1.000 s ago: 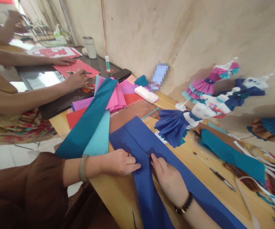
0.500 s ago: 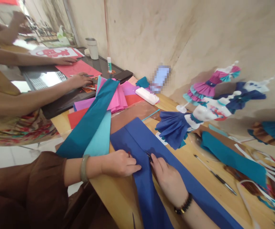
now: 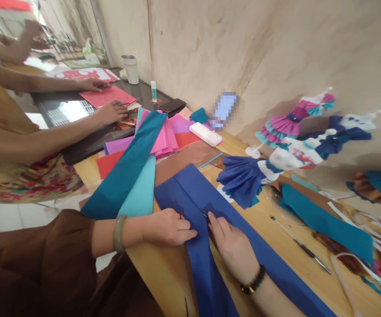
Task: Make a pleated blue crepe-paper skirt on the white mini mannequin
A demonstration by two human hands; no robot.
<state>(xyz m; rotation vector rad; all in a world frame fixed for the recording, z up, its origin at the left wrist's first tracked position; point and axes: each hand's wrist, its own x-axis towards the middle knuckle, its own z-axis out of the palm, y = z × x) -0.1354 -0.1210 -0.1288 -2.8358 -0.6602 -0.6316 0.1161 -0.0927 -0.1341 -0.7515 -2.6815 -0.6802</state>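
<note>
A long dark blue sheet [image 3: 190, 189], paper or thin cloth, lies across the table under both my hands. A slit runs down it, and a strip on the left side bends away toward the front. My left hand [image 3: 169, 229] has its fingers closed at the edge of that strip, thumb and index finger pressed on it. My right hand [image 3: 233, 244] grips small black-handled scissors [image 3: 205, 215], mostly covered by the fingers. Their thin blades point up-left, at the slit in the sheet.
Teal [image 3: 127, 163] and light blue sheets lie to the left. Doll figures in ruffled dresses [image 3: 243, 176] stand at the right, near a pen [image 3: 304, 246] and a folded teal piece [image 3: 329, 220]. Beyond, another person's hand [image 3: 113, 112] rests by red paper [image 3: 109, 97]; a glue stick [image 3: 154, 91] stands behind.
The whole view has shifted slightly to the right. Both my hands keep their places on the blue sheet, and the scissors show a little more of their blades.
</note>
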